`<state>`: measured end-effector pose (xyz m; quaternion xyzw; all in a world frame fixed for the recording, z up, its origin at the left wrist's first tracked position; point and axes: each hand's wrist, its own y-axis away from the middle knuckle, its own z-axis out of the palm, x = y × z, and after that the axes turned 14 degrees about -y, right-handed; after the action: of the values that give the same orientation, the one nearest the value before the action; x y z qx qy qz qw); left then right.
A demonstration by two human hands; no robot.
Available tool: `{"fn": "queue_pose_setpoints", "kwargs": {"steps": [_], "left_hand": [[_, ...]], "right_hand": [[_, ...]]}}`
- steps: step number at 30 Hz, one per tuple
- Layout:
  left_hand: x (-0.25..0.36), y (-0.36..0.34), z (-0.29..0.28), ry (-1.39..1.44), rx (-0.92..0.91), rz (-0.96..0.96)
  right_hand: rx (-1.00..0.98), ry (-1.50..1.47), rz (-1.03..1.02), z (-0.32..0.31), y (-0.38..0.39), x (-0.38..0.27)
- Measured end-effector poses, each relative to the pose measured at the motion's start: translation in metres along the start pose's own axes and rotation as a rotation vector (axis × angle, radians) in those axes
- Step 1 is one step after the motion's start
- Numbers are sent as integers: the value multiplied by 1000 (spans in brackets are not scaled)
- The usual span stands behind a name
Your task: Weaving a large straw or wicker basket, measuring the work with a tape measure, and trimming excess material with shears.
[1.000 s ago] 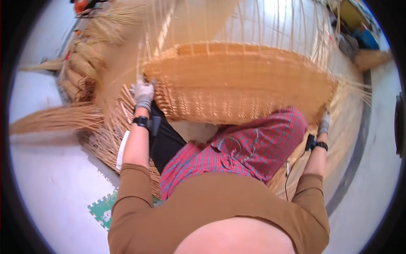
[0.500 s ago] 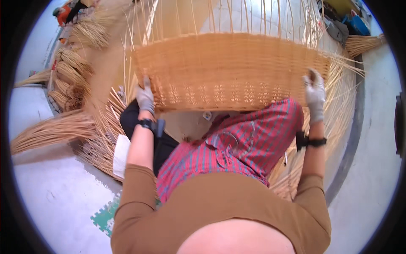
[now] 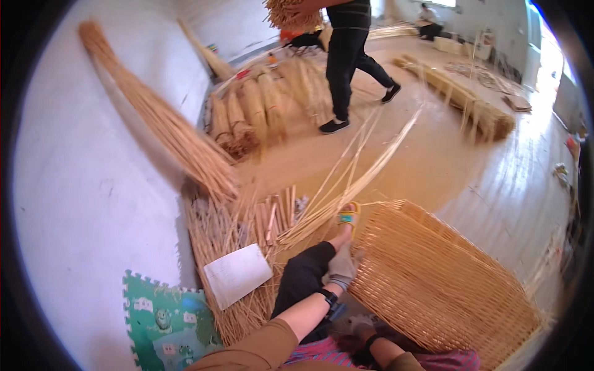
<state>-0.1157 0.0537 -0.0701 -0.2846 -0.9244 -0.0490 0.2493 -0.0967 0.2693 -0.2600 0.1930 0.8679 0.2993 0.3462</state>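
Observation:
A large woven wicker basket (image 3: 433, 278) stands tilted to the right of my legs, its weave wrapping round in two layers at the top. My left hand (image 3: 342, 267), in a pale glove, is closed at the basket's left edge, fingers partly hidden against the weave. Low by my lap, my gloved right hand (image 3: 361, 324) is near the basket's lower left edge. Its fingers are blurred and partly in shadow, so what they hold does not show. Dark wristbands sit on both wrists.
Loose canes (image 3: 365, 167) stretch across the floor beyond my slippered foot (image 3: 348, 216). A white sheet (image 3: 238, 275) lies on cut sticks at my left, beside a green foam mat (image 3: 164, 315). A person (image 3: 349, 62) walks past carrying a bundle. Cane bundles (image 3: 247, 114) line the wall.
My view has swung left and up, bringing the room and a walking person in. The basket has turned to my right, and my right hand has come from its far right side to my lap.

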Motion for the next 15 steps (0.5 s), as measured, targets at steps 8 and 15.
{"fn": "queue_pose_setpoints", "kwargs": {"steps": [8, 15], "left_hand": [[9, -24, -4, 10, 176, 91], [14, -17, 0, 4, 189, 94]], "right_hand": [[179, -143, 69, 44, -42, 77], [209, -291, 184, 19, -37, 57]]}}
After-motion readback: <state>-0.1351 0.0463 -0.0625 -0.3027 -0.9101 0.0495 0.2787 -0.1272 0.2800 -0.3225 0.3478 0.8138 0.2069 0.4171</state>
